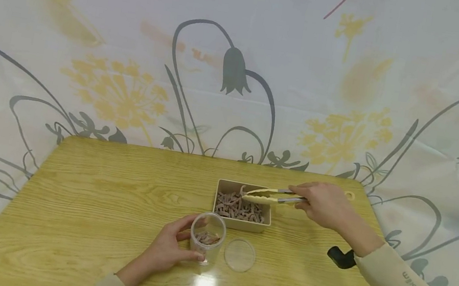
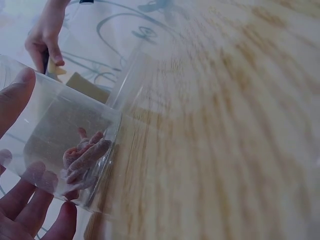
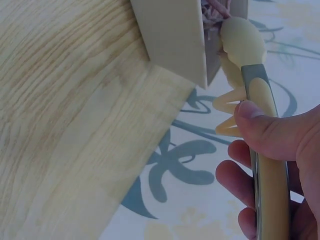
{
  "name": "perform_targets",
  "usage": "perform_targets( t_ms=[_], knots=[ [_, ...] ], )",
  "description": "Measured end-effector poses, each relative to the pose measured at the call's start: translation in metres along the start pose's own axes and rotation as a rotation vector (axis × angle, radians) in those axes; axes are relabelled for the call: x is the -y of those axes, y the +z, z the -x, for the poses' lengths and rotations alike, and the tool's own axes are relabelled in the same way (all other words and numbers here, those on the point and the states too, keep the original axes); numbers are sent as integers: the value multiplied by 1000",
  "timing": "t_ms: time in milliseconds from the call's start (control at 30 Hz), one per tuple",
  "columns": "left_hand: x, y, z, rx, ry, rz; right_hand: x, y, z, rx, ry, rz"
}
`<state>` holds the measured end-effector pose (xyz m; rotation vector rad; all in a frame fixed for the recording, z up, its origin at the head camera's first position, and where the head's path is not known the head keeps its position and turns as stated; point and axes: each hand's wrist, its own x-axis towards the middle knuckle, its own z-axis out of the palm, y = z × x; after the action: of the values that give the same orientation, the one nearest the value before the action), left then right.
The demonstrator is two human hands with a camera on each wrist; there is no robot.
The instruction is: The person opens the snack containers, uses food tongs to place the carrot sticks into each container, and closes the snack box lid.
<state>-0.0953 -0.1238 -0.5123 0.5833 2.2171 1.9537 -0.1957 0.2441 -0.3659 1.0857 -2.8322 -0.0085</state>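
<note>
With fingers and thumb around its side, my left hand (image 1: 171, 248) holds a clear plastic jar (image 1: 213, 253) upright on the table. Several pinkish-brown strips (image 2: 85, 157) lie at the bottom of the jar, and its mouth is uncovered. My right hand (image 1: 322, 205) grips a pair of cream-tipped tongs (image 3: 262, 105) with metal arms. The tong tips reach into a beige rectangular bin (image 1: 244, 225) and are at a strip there. Many more powdery, pinkish-brown strips (image 1: 233, 208) fill the bin's bottom.
A clear round lid (image 1: 240, 255) lies flat just right of the jar. All of this stands on a wood-grain table (image 1: 115, 195). A flower-printed cloth (image 1: 241, 65) hangs behind the table's back edge. Dark wrist devices (image 1: 341, 257) sit at both sleeves.
</note>
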Motion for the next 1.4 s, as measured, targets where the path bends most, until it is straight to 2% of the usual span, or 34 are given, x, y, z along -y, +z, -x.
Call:
perform_targets(
  t_ms=[167, 633, 967, 1167, 1400],
  knots=[
    [1, 0, 0, -1, -7, -1, -1, -4, 1, -35, 0, -46],
    [0, 0, -1, 10, 20, 14, -4, -11, 4, -104, 13, -54],
    [2, 0, 0, 5, 43, 28, -1, -18, 5, -102, 4, -57],
    [3, -1, 0, 15, 39, 46, 3, -23, 6, -148, -22, -34],
    [4, -1, -1, 10, 32, 40, 12, -36, 8, -191, -60, -55]
  ],
)
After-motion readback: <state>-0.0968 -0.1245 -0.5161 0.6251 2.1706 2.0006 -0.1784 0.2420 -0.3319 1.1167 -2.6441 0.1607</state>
